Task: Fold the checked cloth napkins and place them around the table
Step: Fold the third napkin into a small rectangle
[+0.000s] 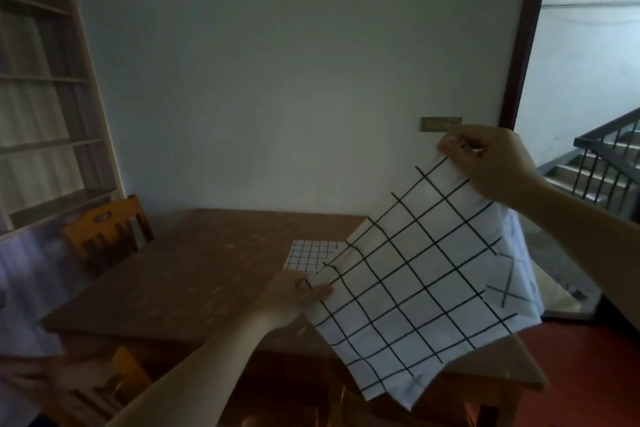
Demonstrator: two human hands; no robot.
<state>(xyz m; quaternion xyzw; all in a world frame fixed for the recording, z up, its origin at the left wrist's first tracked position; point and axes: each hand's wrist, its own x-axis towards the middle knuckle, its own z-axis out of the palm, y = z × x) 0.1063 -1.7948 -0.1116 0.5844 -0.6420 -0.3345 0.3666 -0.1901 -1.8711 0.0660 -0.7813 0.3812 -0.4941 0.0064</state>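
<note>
A white napkin with a black check hangs in the air above the right side of the brown wooden table. My right hand pinches its upper corner, held high. My left hand pinches the left corner, lower down over the table. The cloth slopes between the two hands and its lower part droops past the table's near edge. A second checked napkin lies folded flat on the table, partly hidden behind the held one.
A wooden chair stands at the table's far left corner, and another chair sits at the near side. Bookshelves fill the left wall. An open doorway on the right leads to a stairwell with a railing.
</note>
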